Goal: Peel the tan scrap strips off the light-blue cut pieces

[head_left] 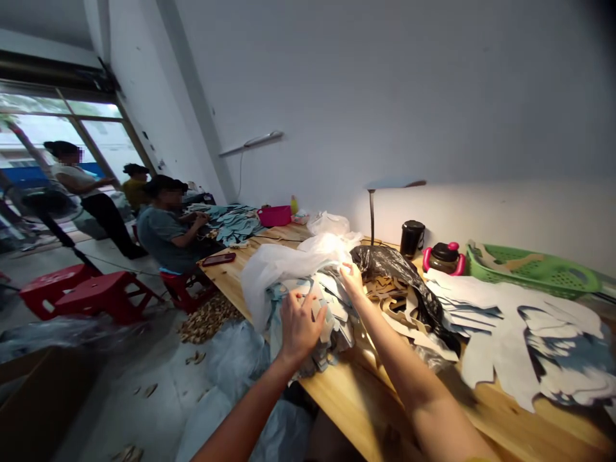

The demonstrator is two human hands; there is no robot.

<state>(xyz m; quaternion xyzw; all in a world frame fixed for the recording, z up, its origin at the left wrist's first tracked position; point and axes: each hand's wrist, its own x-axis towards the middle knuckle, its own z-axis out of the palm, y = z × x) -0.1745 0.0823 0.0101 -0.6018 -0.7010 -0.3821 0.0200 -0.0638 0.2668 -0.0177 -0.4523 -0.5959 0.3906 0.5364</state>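
Observation:
On the wooden table lies a white plastic bag [272,260], its mouth turned toward me and full of small pale blue-grey cut pieces [337,298] that look like leather or cloth. My left hand [301,324] rests on these pieces with its fingers spread. At the bag's right edge my right hand [352,280] has its fingers pinched together on the thin plastic. Just right of it, a black plastic bag [392,262] lies open around brown cut pieces [385,287].
Large white cut sheets [495,301] cover the table's right side, before a green basket [539,266]. A desk lamp [371,215] and a black cup [412,237] stand behind. Left are a phone [219,259], a seated co-worker [166,231] and red stools [103,298].

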